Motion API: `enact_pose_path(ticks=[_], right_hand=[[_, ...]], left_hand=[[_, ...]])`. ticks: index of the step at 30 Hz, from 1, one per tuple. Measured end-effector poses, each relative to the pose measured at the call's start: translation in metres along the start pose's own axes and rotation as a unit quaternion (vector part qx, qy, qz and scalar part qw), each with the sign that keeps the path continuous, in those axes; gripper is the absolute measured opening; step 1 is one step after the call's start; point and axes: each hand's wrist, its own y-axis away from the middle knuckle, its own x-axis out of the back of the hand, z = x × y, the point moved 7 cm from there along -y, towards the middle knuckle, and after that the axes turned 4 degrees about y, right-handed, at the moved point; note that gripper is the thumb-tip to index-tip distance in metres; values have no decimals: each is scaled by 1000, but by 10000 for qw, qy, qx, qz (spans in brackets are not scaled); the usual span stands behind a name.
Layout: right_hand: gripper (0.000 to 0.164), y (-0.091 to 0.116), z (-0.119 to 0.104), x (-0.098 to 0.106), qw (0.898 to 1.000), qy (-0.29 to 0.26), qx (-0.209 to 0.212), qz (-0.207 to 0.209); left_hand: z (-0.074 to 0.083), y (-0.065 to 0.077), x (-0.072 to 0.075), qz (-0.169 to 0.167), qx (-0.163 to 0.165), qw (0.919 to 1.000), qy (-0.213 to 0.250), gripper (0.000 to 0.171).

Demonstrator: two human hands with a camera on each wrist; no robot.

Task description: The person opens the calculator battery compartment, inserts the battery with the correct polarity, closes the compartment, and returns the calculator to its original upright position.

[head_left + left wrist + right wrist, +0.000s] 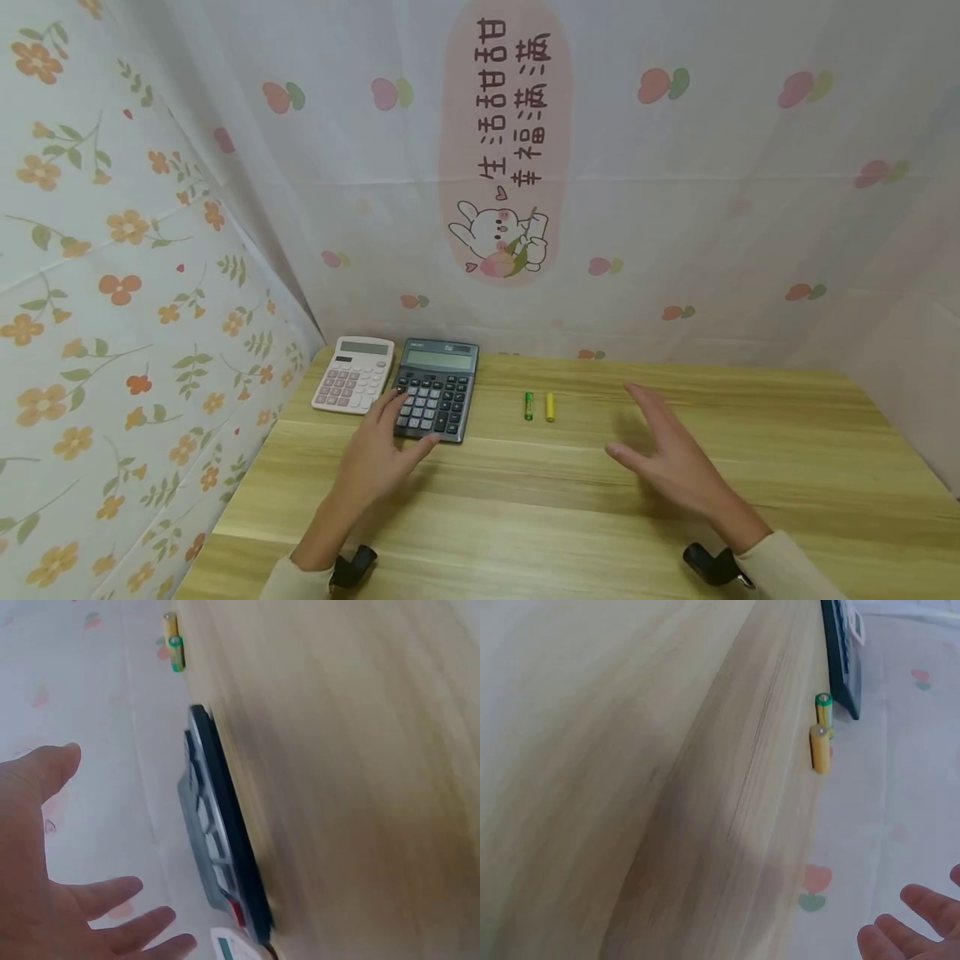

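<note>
A dark grey calculator point(435, 392) lies face up on the wooden table, with a white-and-pink calculator point(354, 375) close to its left. My left hand point(378, 454) hovers by the dark calculator's lower left part, fingers spread; in the left wrist view a gap shows between the fingers and the calculator point(225, 840). To the right lie a green battery point(528, 406) and a yellow battery point(550, 407), side by side and apart. Farther right, my right hand point(667, 454) hangs above the table, thumb and fingers apart, holding nothing.
A white curtain point(675, 208) with fruit prints and a rabbit picture hangs behind the table's back edge. Flowered cloth point(150, 317) covers the left side. A black strap piece point(352, 567) sits at the left wrist, and another point(708, 565) at the right.
</note>
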Motion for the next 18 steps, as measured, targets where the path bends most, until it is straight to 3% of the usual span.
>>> enact_pose_path(ticks=[11,18], right_hand=[[96,-25,-4,-24,9998,-129,28,-175],[98,-42,-4,-40,9994,-259,18,-227]], left_hand=[[-23,1,1,-61,800,9967,126,85],[-29,2,0,-32,1044,9945,121,83]])
